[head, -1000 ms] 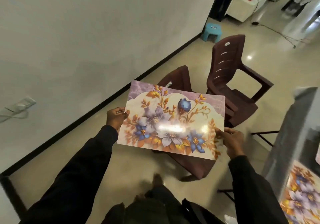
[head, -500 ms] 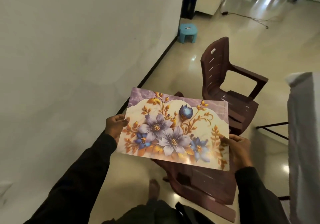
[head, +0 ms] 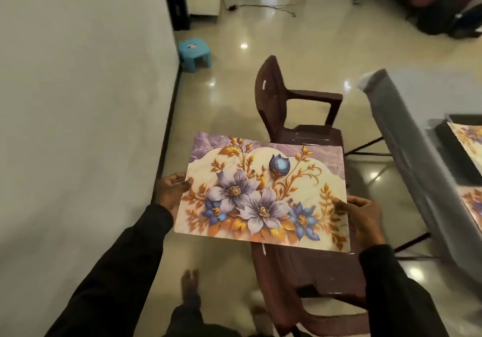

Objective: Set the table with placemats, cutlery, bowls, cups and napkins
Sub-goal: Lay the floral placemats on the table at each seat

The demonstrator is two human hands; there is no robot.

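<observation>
A floral placemat [head: 263, 193] with purple and blue flowers and gold leaves is held flat in the air in front of me. My left hand [head: 170, 193] grips its left edge and my right hand [head: 361, 219] grips its lower right corner. The cloth-covered table [head: 407, 138] stands at the right edge of the view. Two more floral placemats lie on it, one [head: 469, 135] farther off and one [head: 473, 206] nearer, both cut off by the frame.
Two brown plastic chairs stand under and beyond the placemat, one [head: 292, 107] ahead and one [head: 307, 279] close below. A grey wall [head: 78, 101] runs along the left. A blue stool [head: 195, 52] and a floor cable [head: 263, 6] lie farther off.
The view has swung to the right, bringing the table and its placemats into sight. The placemat stays held in both hands at the same grip.
</observation>
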